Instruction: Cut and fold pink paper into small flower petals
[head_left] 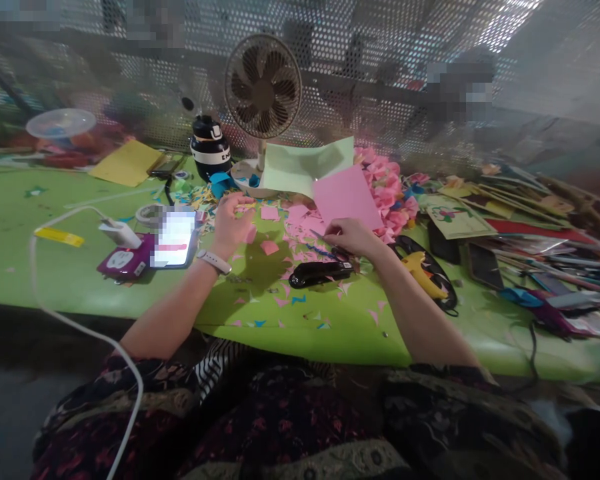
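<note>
My left hand (234,223), with a pale band on its wrist, rests over paper scraps between the phone (174,239) and some pink paper squares (269,213). Its fingers are curved and apart. My right hand (351,237) is closed around scissors (317,234), whose pointed blades show past the fingers; most of the handle is hidden. Just behind that hand a pink paper sheet (347,197) leans on a pale green sheet (300,167). A black stapler (320,273) lies in front, and pink paper flowers (383,183) are heaped at the back right.
A fan (263,87) and a dark bottle (209,148) stand at the back. On the left are a purple power adapter (125,259) and a white cable (75,327). To the right lie a yellow tool (424,275) and piled papers and pens. Perforated metal walls the back.
</note>
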Tool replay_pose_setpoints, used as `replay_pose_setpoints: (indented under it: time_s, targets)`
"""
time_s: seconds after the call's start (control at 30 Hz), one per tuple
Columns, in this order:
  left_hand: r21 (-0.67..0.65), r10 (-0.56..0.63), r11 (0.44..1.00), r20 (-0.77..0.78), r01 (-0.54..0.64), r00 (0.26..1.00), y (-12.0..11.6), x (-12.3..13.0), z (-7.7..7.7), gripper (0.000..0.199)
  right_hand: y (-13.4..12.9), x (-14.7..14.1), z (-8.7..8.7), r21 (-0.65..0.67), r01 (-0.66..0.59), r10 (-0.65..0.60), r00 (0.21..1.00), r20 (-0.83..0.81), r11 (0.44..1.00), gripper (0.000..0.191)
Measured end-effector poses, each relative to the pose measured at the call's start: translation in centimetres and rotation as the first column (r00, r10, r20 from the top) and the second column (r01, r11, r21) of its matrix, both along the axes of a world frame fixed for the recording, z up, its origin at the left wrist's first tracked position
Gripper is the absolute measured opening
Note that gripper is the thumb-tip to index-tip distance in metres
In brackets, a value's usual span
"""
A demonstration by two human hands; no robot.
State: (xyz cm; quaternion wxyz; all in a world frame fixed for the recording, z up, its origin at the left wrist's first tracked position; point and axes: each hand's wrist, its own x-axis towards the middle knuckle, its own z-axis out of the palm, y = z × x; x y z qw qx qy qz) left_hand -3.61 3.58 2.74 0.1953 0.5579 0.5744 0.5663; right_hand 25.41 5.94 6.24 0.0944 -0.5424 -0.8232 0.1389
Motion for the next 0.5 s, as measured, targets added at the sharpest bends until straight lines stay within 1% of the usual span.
replay_pose_setpoints:
  time_s: [0.1, 0.2, 0.27, 0.37, 0.43, 0.5]
  targets:
    - [0.006, 0.046, 0.999, -0.034, -0.046, 0.998, 0.4, -0.6, -0.1, 0.021, -0.1, -0.5, 0.2, -0.010, 0.000, 0.000, 1.000, -0.013, 1.000, 0.017]
    - [-0.027, 0.058, 0.998, -0.122, -0.061, 0.991, 0.8, -1.2, -0.6, 0.028, -0.3, -0.7, 0.3, -0.013, 0.006, -0.007, 1.000, -0.019, 1.000, 0.018]
    - [-0.071, 0.028, 0.997, -0.205, -0.043, 0.978, 1.2, -1.6, -1.2, 0.032, -0.2, -0.7, 0.3, -0.014, 0.005, -0.005, 1.000, -0.019, 1.000, 0.018]
    - [-0.113, -0.037, 0.994, -0.322, 0.000, 0.946, 1.7, -2.1, -2.3, 0.031, 0.3, -0.6, 0.3, 0.004, 0.000, 0.001, 1.000, -0.013, 1.000, 0.017]
    - [-0.136, -0.065, 0.991, -0.349, 0.018, 0.935, 1.9, -2.5, -2.9, 0.027, 0.8, -0.6, 0.4, 0.018, -0.012, 0.012, 1.000, 0.000, 1.000, 0.017]
    - [-0.153, -0.099, 0.987, -0.310, 0.053, 0.946, 1.9, -2.8, -3.3, 0.024, 1.4, -0.8, 0.5, 0.015, -0.026, 0.025, 1.000, 0.015, 1.000, 0.017]
